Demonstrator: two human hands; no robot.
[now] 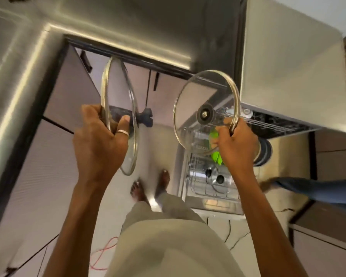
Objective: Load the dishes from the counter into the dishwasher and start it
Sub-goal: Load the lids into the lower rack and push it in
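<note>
My left hand point(100, 140) grips a glass lid point(126, 84) by its metal rim, held edge-on with its dark knob point(146, 116) pointing right. My right hand point(236, 144) grips a second glass lid point(200, 94) at its lower right rim, its flat face turned toward me and its round knob point(205, 114) at the centre. Both lids hang in the air above the floor. Below the right lid the dishwasher's lower rack point(210, 182) is pulled out over the open door point(218, 204), holding a green item point(216, 154) and some glassware. Dark plates point(265, 150) stand at the rack's right.
A steel counter point(128, 27) runs across the top and down the left side, with cabinet doors point(72, 92) beneath it. A steel-topped unit point(292, 72) stands above the dishwasher opening. Another person's leg in blue jeans point(318, 188) is at the right. A red cord point(104, 254) lies on the floor.
</note>
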